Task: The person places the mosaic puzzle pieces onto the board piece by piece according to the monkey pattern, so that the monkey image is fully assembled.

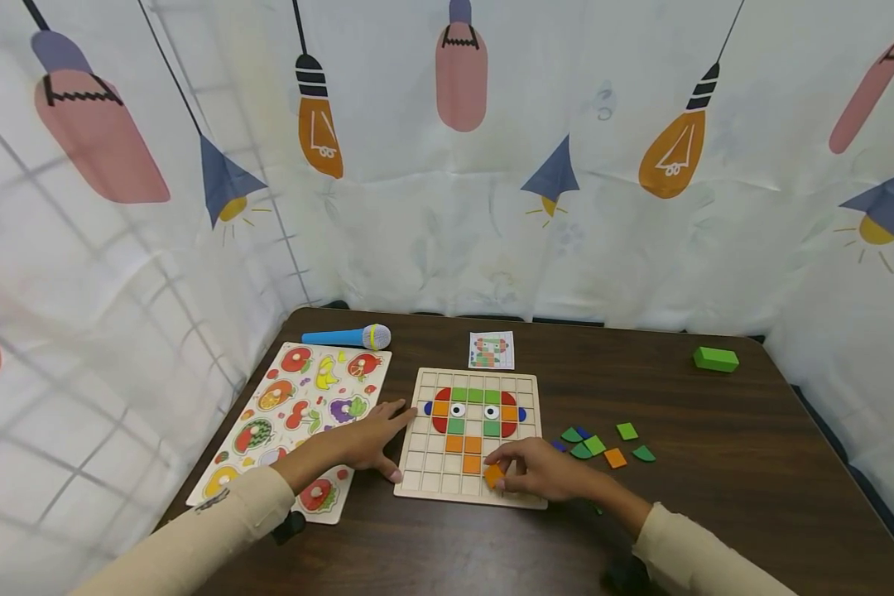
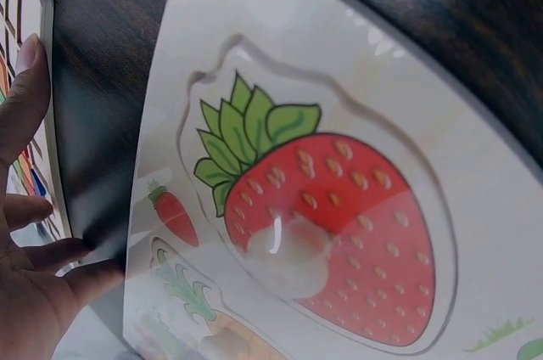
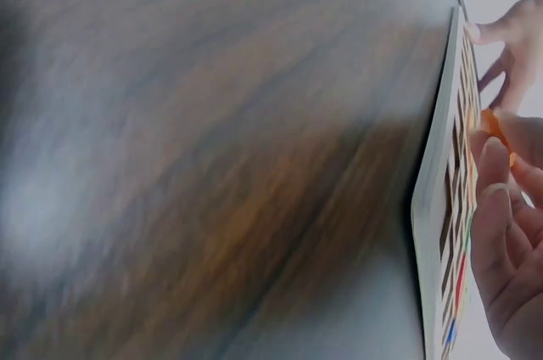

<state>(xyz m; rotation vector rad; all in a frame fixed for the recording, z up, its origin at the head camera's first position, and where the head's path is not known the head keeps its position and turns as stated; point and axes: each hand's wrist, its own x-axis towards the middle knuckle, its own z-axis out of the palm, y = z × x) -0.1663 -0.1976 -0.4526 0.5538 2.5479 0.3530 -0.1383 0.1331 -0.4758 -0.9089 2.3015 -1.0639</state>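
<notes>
A wooden grid board [image 1: 432, 472] lies on the table with red, green, orange and blue pieces set in its squares, and two eye pieces among them. My right hand [image 1: 540, 470] pinches an orange piece [image 1: 493, 476] over the board's lower right part; the right wrist view also shows this orange piece [image 3: 495, 131] between the fingertips. My left hand [image 1: 368, 439] rests at the board's left edge, thumb and fingers spread. In the left wrist view the left hand [image 2: 34, 267] touches the board's edge [image 2: 49, 122].
A fruit puzzle board [image 1: 268, 439] lies left, a blue toy microphone [image 1: 343, 338] behind it. A small pattern card [image 1: 492, 350] is behind the grid board. Loose green, blue and orange pieces [image 1: 615, 458] lie right; a green block [image 1: 715, 359] sits at the back right.
</notes>
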